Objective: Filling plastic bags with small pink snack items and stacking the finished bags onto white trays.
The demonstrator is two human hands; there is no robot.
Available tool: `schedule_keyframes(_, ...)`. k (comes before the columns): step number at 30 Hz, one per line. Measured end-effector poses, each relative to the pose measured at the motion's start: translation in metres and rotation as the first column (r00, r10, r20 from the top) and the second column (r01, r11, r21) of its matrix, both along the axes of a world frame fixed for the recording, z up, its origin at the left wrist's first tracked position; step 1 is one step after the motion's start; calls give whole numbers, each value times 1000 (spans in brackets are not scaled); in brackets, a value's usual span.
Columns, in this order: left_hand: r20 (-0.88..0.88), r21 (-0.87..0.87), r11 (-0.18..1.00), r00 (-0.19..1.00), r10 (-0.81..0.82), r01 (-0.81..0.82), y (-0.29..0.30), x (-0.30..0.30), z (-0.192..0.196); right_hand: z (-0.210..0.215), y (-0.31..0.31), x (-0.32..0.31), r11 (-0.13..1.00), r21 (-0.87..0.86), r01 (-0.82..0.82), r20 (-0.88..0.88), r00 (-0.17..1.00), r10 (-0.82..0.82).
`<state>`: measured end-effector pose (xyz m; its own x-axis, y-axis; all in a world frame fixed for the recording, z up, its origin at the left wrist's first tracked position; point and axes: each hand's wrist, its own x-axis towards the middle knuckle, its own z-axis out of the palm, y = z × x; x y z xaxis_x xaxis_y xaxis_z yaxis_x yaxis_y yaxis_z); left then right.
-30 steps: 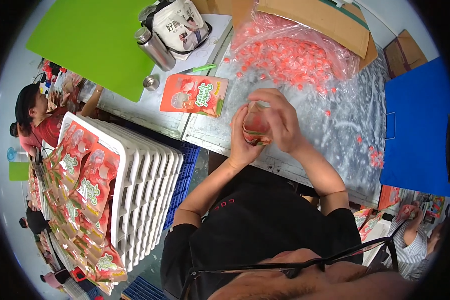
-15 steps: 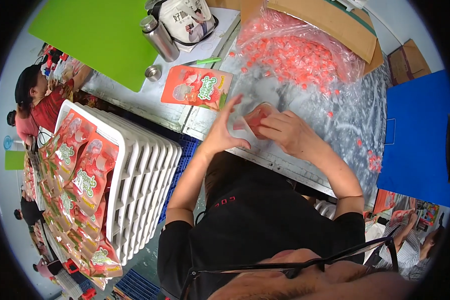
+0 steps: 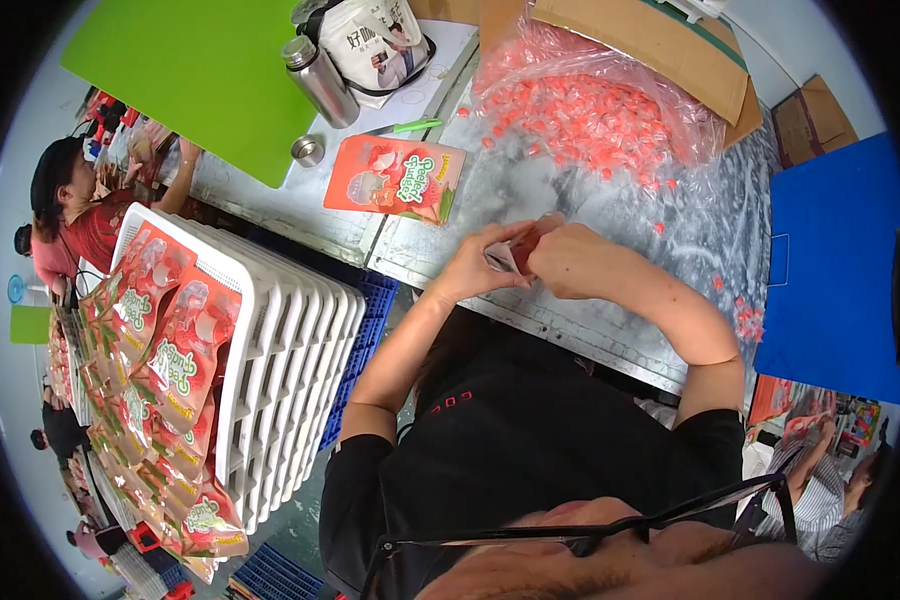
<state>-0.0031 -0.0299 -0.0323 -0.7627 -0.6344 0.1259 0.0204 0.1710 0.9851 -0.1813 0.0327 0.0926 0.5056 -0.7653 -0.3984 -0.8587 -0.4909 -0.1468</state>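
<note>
Pouch [image 3: 518, 252] now lower, nearer table edge

This is a packing room in a small food factory. A long steel table [image 3: 610, 210] runs across the scene, its far side heaped with small pink wrapped sweets [image 3: 590, 120] spilling from a clear plastic bag beside an open cardboard box [image 3: 650, 40]. 1 printed red pouch [image 3: 395, 178] lies flat on the table. At the near left, a white slotted rack [image 3: 290, 350] holds rows of filled pouches. Another worker [image 3: 70, 210] sits at the far left, and blue crates [image 3: 365, 340] stand below the table.
</note>
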Motion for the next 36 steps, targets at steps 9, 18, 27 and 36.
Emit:
schedule_keyframes(9,-74,-34,987,986,152,-155,8,0,-10,-2,17,-2,973,-216,79,75,995,-64)
schedule_keyframes(18,-123,317,894,920,371,-317,19,1,8,-3,18,-3,715,-574,398,631,772,77)
schedule_keyframes(27,-148,334,900,927,344,-281,23,15,-1,-85,28,-22,728,376,573,901,-42,-432)
schedule_keyframes(36,-109,551,796,924,365,-250,21,13,1,-111,23,-17,634,623,458,781,-317,-538)
